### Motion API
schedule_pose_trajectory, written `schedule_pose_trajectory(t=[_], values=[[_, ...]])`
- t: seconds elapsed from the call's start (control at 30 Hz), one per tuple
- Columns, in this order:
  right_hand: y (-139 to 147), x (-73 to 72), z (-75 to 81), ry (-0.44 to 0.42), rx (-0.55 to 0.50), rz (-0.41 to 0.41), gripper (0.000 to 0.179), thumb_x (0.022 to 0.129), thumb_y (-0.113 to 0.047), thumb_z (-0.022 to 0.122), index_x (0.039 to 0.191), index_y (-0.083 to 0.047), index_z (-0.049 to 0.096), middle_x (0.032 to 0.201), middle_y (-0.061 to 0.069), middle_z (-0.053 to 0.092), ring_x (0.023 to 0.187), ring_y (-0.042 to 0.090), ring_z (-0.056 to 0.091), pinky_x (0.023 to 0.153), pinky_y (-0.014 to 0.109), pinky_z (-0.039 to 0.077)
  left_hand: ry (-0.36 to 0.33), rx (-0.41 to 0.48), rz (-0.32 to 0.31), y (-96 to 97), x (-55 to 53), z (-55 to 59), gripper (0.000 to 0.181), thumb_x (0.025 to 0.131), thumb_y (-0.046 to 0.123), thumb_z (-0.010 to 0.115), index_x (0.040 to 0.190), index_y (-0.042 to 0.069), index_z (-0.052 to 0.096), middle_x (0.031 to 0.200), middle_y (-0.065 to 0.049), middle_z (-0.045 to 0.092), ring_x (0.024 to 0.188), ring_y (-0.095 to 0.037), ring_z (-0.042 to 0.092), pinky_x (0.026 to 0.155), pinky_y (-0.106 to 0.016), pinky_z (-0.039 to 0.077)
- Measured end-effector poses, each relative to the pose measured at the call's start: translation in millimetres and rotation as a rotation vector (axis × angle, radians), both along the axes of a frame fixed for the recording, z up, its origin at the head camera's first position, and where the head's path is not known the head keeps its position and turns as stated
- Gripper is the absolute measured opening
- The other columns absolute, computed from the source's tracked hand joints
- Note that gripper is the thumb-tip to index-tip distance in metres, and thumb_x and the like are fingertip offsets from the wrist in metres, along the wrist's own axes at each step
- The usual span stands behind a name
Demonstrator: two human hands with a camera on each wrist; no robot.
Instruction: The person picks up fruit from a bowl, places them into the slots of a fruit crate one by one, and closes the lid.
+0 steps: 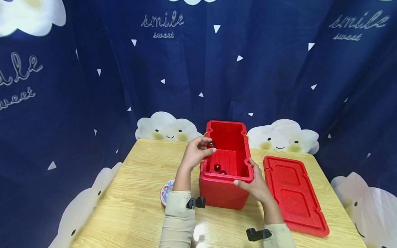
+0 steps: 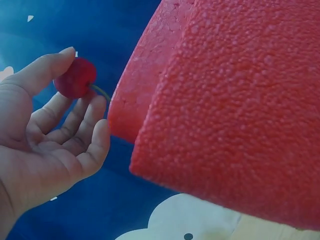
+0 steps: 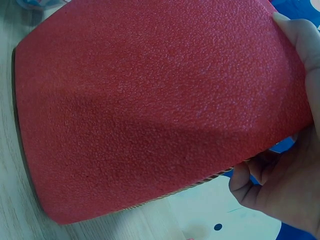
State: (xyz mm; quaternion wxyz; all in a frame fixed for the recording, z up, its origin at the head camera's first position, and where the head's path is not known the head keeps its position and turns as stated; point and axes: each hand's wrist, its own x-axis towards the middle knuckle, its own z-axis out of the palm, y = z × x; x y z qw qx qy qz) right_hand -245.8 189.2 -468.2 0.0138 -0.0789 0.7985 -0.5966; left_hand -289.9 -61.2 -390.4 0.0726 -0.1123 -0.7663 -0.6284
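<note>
A red cherry with a thin stem (image 2: 76, 79) is pinched between the thumb and fingers of my left hand (image 1: 194, 153), at the left rim of an open red foam box (image 1: 224, 194). Inside the box, on its floor near the close end, lie a dark red cherry (image 1: 217, 167) and another round dark red piece (image 1: 223, 172), partly hidden by the wall. My right hand (image 1: 256, 182) grips the box at its near right corner, thumb over the near rim and fingers along the right side, as the right wrist view also shows.
Flat on the wooden table (image 1: 133, 206), right of the box, lies its red lid (image 1: 296, 193). A small patterned plate (image 1: 167, 190) sits to the left, partly covered by my left forearm. A dark blue curtain (image 1: 186, 69) hangs behind the table.
</note>
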Motion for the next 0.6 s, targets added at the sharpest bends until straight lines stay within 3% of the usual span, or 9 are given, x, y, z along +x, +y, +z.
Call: schedule_pose_trajectory(t=[0.23,0.43,0.6], values=[[0.8,0.2,-0.9,-0.023,-0.007,-0.005,0.107,0.068,-0.023,0.082,0.148,-0.016,0.011,0.143,0.013,0.023,0.124,0.034,0.033,0.081,0.043,0.050,-0.044,0.037,-0.069,3.6,-16.1,1.9,0.042,0.074,0.007,0.076,0.113,0.001,0.061,0.094,-0.010,0.059,0.081,-0.022,0.053,0.065,-0.028,0.049],[0.7,-0.7,-3.0,0.009,-0.019,-0.001,0.105,0.068,-0.022,0.082,0.147,-0.016,0.013,0.142,0.013,0.024,0.123,0.034,0.034,0.081,0.043,0.050,-0.061,0.074,-0.169,5.8,-29.5,10.9,0.037,0.073,-0.001,0.073,0.108,-0.002,0.060,0.095,-0.013,0.061,0.081,-0.022,0.058,0.070,-0.028,0.051],[0.0,-0.6,-2.0,0.010,-0.026,-0.001,0.104,0.068,-0.021,0.082,0.147,-0.016,0.013,0.142,0.012,0.025,0.123,0.033,0.035,0.082,0.042,0.049,-0.098,-0.008,-0.230,7.8,-41.2,17.7,0.035,0.074,-0.001,0.073,0.106,0.000,0.062,0.094,-0.010,0.064,0.083,-0.020,0.060,0.070,-0.029,0.051]])
